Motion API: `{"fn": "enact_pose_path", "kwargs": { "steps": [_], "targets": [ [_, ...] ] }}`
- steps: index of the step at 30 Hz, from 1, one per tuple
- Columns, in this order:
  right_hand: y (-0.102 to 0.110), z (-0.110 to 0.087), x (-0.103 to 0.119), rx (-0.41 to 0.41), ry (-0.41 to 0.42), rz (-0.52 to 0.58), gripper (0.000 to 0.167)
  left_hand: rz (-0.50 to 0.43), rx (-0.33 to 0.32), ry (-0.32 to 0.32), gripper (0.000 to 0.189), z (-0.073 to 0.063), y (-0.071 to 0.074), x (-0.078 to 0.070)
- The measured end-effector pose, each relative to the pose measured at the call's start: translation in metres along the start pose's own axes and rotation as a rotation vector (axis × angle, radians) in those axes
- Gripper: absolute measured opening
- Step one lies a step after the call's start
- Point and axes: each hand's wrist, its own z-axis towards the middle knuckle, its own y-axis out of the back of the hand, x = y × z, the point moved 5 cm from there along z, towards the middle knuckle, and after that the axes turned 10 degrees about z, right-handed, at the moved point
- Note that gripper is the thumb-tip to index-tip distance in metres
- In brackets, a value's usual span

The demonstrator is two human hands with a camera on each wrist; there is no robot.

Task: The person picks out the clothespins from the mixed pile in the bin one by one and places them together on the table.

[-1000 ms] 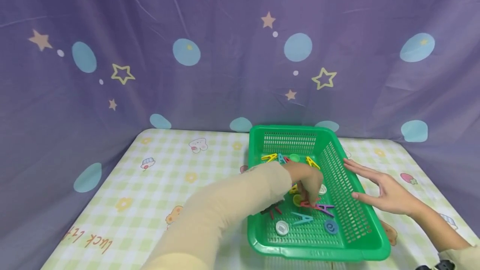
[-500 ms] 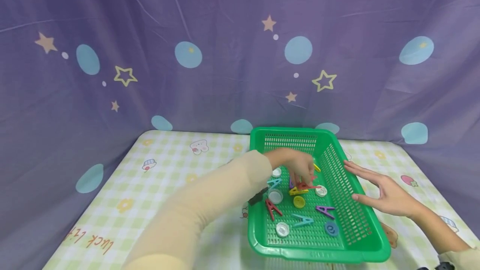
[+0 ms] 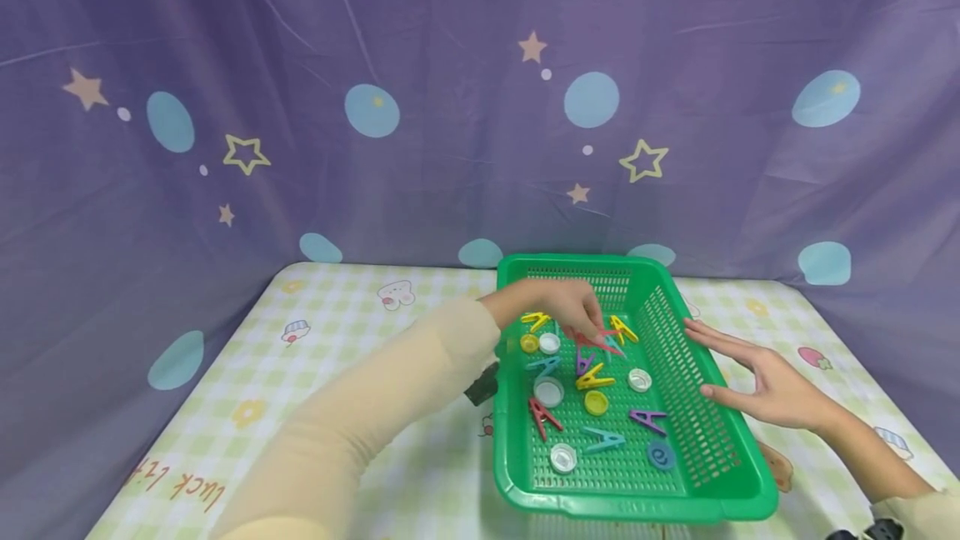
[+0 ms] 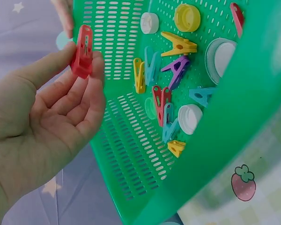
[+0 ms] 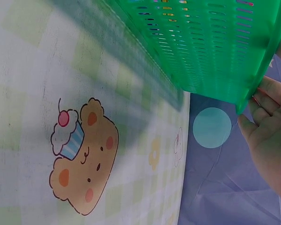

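Note:
My left hand (image 3: 573, 307) is over the green basket (image 3: 637, 511), pinching a red clothespin (image 4: 83, 54) between thumb and fingertips. Beneath it lie other clothespins, among them a yellow clothespin (image 3: 594, 378), a purple clothespin (image 3: 648, 419), a light blue clothespin (image 3: 603, 439) and a second red clothespin (image 3: 543, 417). Bottle caps are scattered among them, such as a yellow cap (image 3: 596, 402), a white cap (image 3: 563, 458) and a blue cap (image 3: 662, 455). With fingers extended, my right hand (image 3: 776, 386) rests at the basket's right rim.
The basket stands on a table with a green checked cloth (image 3: 330, 340) printed with cartoon figures. Behind the table hangs a purple curtain (image 3: 450, 173) with stars and blue ovals. A dark strap (image 3: 482, 384) shows below the left wrist.
My left hand has risen from the basket's bottom with the red clothespin and moved back toward the far left, uncovering clothespins and caps. The right hand has stayed at the rim.

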Motion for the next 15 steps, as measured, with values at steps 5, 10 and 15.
{"fn": "enact_pose_path", "kwargs": {
  "steps": [5,10,15],
  "targets": [
    [0.001,0.001,0.0,0.001,0.01,0.012,0.071,-0.038,-0.068,-0.048,0.018,-0.011,0.005,0.004],
    [0.0,0.001,-0.001,0.0,0.01,0.01,0.071,-0.057,-0.156,-0.03,0.02,-0.021,0.009,0.008],
    [-0.001,-0.001,-0.002,-0.001,0.007,0.01,0.071,-0.081,-0.254,0.002,0.017,-0.028,0.012,0.013]
  ]
}}
